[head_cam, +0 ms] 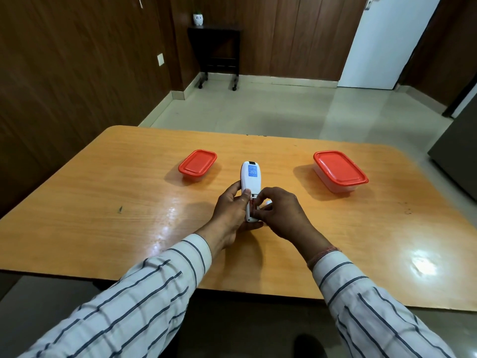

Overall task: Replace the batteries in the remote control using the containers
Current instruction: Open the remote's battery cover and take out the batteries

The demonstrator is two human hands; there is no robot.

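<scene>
We are observing the left hand (232,210) gripping the remote (249,177), the right hand (281,213) pinching its six-o'clock end; left container (197,162) sitting at ten o'clock, right container (340,169) at two.

- Noted a glossy orange-brown wooden table (103,202) with rounded corners, bright glare across its right part.
- Spotted a small dark mark (120,209) on the tabletop's left side.
- Saw dark wood-panelled walls (64,73) at left and behind, with a pale square wall plate (161,59) on the left one.
- Found a small dark side table on castors (214,34) against the back wall, bearing a white owl-shaped pot (198,19) with a green plant.
- Noted a white door (387,42), pale tiled floor (258,107), and a grey cabinet (459,140) at right.
</scene>
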